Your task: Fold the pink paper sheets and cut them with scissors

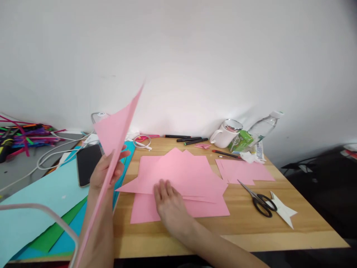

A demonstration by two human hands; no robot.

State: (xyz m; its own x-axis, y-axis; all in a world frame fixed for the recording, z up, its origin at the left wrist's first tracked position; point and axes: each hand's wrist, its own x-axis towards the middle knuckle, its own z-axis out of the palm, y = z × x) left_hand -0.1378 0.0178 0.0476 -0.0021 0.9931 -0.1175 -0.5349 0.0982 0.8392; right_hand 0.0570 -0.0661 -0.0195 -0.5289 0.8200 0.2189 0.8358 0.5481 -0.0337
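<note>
My left hand (104, 173) is raised over the left of the table, closed on a sheet of pink paper (115, 128) that stands nearly edge-on and hides part of the hand and forearm. My right hand (170, 208) lies open, its fingers flat on a stack of pink sheets (184, 175) in the middle of the table. The stacked sheets overlap at different angles, with corners sticking out at the back and both sides. To the right lie scissors (260, 203) with black handles, touching a folded white paper shape (283, 212).
More pink paper (245, 171) lies at the right. Behind are black markers (192, 139), a white mug (224, 134), a green carton (242, 140) and a tilted bottle (263, 128). A phone (87, 163) and blue paper (55, 190) lie left, under a white cable (41, 206).
</note>
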